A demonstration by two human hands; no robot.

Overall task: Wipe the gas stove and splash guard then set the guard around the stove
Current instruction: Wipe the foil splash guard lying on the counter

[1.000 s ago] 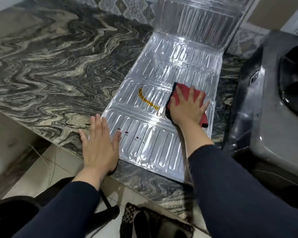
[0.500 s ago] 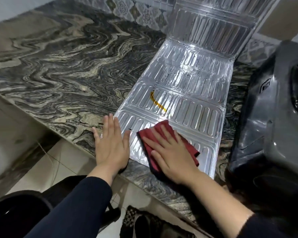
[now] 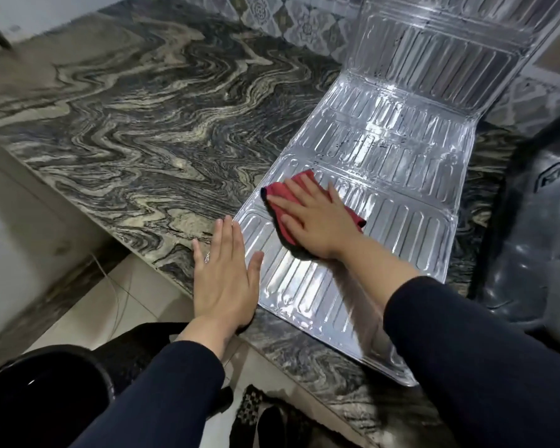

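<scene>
Cloth moved up-panel; yellow streak no longer visible.
Right hand flat, fingers spread, pressing red cloth on splash guard; left hand flat, open, at guard edge on counter.

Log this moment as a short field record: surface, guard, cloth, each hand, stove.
surface: dark swirled marble counter
guard: silver ribbed foil splash guard, near panels flat on the counter, far panel tilted up against the tiled wall
cloth: red cloth, pressed on the guard
right hand: flat on the cloth, fingers spread
left hand: flat at the guard's left edge
stove: dark gas stove, right of the guard
</scene>
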